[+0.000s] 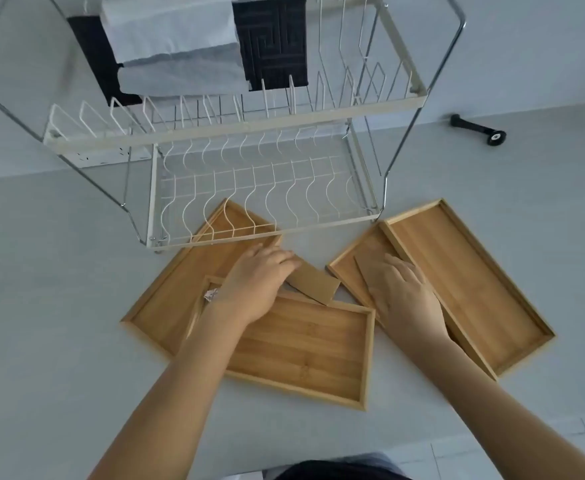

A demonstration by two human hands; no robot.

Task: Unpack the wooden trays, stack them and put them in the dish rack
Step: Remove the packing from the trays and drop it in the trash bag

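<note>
Bamboo trays [305,344] lie unpacked but scattered on the grey floor [59,341] beneath the dish rack's [249,133] front edge, none stacked or racked. Our left hand [254,284] pinches a cardboard strip [313,284]; our right hand [403,294] rests flat, fingers spread, in a tray [471,282]. We judge stacking and racking remain.

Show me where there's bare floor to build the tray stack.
Free: the floor left of the large tray, and the floor near the person, below the front tray. Also right of the long tray. Crowded: the middle, where both hands, left and right, the cardboard and the dish rack meet.
</note>
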